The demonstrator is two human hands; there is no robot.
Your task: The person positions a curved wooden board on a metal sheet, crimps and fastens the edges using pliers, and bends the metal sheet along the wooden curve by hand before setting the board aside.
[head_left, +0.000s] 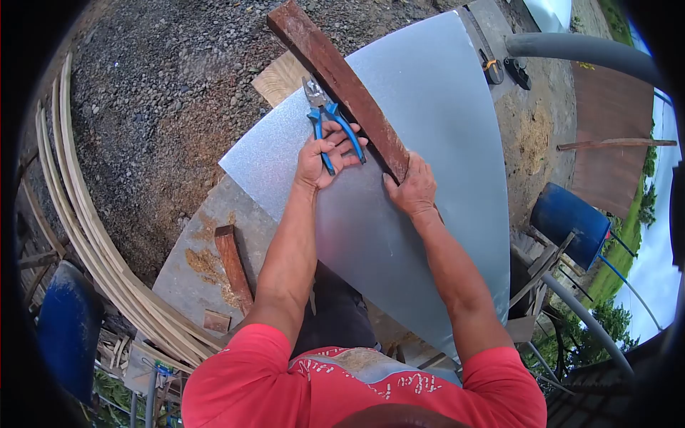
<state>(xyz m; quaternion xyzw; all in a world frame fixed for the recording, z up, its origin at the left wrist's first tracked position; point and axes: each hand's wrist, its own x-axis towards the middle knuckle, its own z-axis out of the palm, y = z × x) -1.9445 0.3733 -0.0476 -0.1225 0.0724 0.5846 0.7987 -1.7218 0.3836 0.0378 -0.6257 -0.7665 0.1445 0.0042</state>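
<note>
A pair of pliers (332, 112) with blue handles lies in my left hand (321, 157), jaws pointing away from me. Its handles are spread, with my thumb over one and my fingers by the other. My right hand (415, 187) grips the near end of a reddish-brown wooden beam (349, 85), thumb on one side; some of its fingers are hidden. The beam lies slantwise across a shiny sheet of metal (442, 107), and its far end sticks out past the sheet's edge. The plier jaws are close beside the beam; I cannot tell whether they touch it.
A pale board (280, 78) shows under the sheet's far edge. A short wooden block (233, 265) lies on the concrete at left, near long bent strips of wood (89, 214). Blue drums stand at left (68, 332) and right (571, 225). A tape measure (492, 70) lies at upper right.
</note>
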